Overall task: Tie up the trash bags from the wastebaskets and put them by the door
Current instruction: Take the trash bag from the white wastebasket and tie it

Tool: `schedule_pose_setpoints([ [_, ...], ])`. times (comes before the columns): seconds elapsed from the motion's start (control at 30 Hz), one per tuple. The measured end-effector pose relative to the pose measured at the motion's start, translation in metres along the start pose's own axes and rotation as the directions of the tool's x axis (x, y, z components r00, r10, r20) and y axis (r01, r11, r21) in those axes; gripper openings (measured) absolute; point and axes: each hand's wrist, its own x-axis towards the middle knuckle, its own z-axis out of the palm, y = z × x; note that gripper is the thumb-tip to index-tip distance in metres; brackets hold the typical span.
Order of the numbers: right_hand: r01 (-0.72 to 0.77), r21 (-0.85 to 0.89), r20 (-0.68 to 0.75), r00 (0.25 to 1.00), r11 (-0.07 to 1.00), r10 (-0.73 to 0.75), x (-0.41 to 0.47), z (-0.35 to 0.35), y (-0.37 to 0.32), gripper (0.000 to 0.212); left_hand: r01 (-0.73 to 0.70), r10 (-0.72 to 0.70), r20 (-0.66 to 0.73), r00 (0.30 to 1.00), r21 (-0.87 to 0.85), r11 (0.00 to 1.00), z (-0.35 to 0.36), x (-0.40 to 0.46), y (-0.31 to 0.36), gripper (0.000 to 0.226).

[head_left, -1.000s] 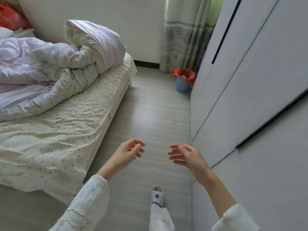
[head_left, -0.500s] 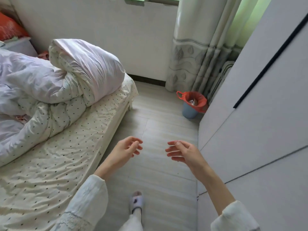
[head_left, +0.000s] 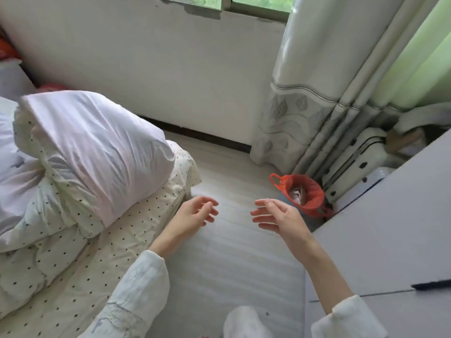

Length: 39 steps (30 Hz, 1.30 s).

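Left hand (head_left: 195, 213): empty, fingers loosely curled, held over the floor (head_left: 234, 259) beside the bed (head_left: 73, 276). Right hand (head_left: 277, 215): empty, fingers relaxed and spread, reaching ahead, likely readying to gather the liner. Red trash bag (head_left: 305, 193): untied, handles loose, lining the wastebasket in the corner between curtain (head_left: 305, 106) and wardrobe (head_left: 390, 228), just beyond the right hand.

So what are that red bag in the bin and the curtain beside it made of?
The red bag looks like thin, slightly see-through plastic film: it crinkles, has loop handles, and pale scraps show through. The curtain seems woven fabric with a faint sheen, hanging in soft folds with a leaf-patterned hem. Exact fibre can't be told.
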Motion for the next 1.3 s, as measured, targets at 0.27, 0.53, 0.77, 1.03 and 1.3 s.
schedule_pose_setpoints([
  [0.27, -0.019, -0.053, 0.084, 0.996, 0.998, 0.023, 0.233, -0.02, -0.067, 0.028, 0.104, -0.109, -0.094, 0.99, -0.06, 0.993, -0.024, 0.212, 0.016, 0.021],
  [0.53, -0.014, -0.207, 0.298, 0.951, 0.978, 0.077, 0.451, -0.009, -0.171, 0.025, 0.141, -0.188, -0.271, 0.944, -0.182, 0.973, -0.073, 0.395, 0.068, 0.022],
  [0.77, 0.046, -0.311, 0.48, 0.87, 0.949, 0.115, 0.632, 0.072, -0.24, 0.027, 0.136, -0.3, -0.481, 0.823, -0.347, 0.928, -0.158, 0.534, 0.062, 0.022],
  [1.03, 0.105, -0.361, 0.601, 0.786, 0.926, 0.145, 0.828, 0.212, -0.338, 0.023, 0.058, -0.325, -0.639, 0.697, -0.402, 0.914, -0.319, 0.7, 0.076, 0.024],
  [1.3, 0.142, -0.423, 0.715, 0.659, 0.895, 0.233, 0.968, 0.365, -0.407, 0.024, 0.098, -0.429, -0.716, 0.551, -0.454, 0.885, -0.471, 0.784, 0.072, 0.021],
])
